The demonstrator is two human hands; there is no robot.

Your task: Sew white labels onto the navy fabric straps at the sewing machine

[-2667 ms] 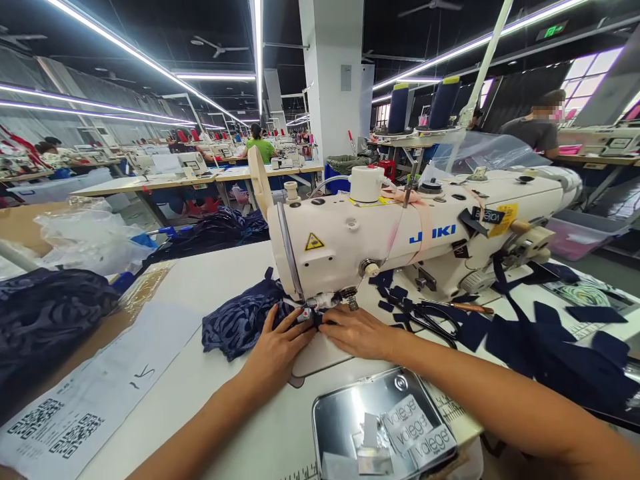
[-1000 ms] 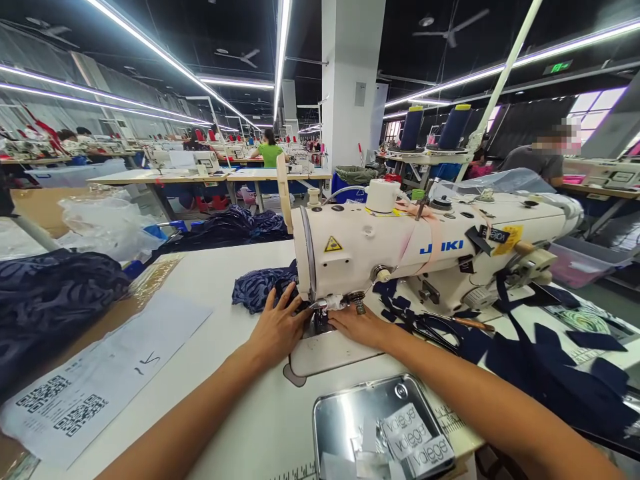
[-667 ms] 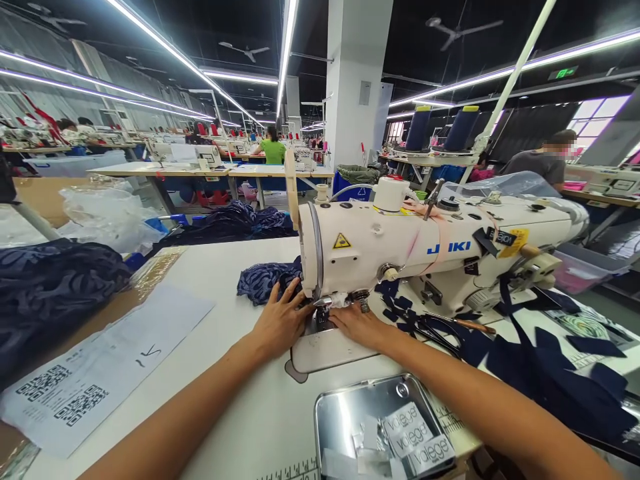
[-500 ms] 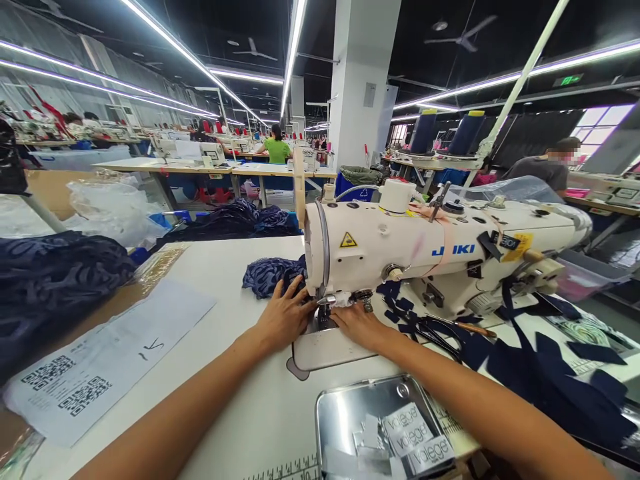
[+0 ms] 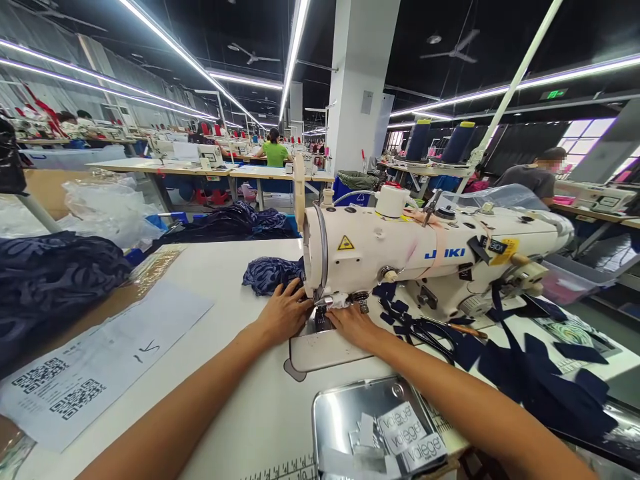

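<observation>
Left hand [image 5: 285,313]: fingers fanned, palm down, fingertips on dark cloth just left of the machine head. Right hand [image 5: 353,327]: fingers close together, pointing in under the head; tips partly hidden, so cannot tell whether they pinch the cloth or only press it.

Items, largest first:

Bench [image 5: 260,407]: white top, printed ruler scale along its near edge.

Sewing machine [image 5: 370,247]: cream, set across the bench's middle and right part, head end toward the left. Blue lettering on the arm; peach strip wrapped around it.

Navy offcuts [image 5: 530,373]: scattered over the bench's right side, some overlapping.

Paper sheet [image 5: 113,363]: lies slantwise along the bench's left edge; two printed codes toward the near left corner, one handwritten mark.

Metal tin [image 5: 345,413]: at the bench's near edge, between the forearms.

Patterned cloth [image 5: 273,275]: navy, bunched just left of the head, toward the bench's far edge; a dark portion shows between the hands, at the presser foot.

Scissors [image 5: 434,335]: black handles, right of the right hand, among the offcuts.

Labels [image 5: 407,433]: white, dark print, in the tin.
</observation>
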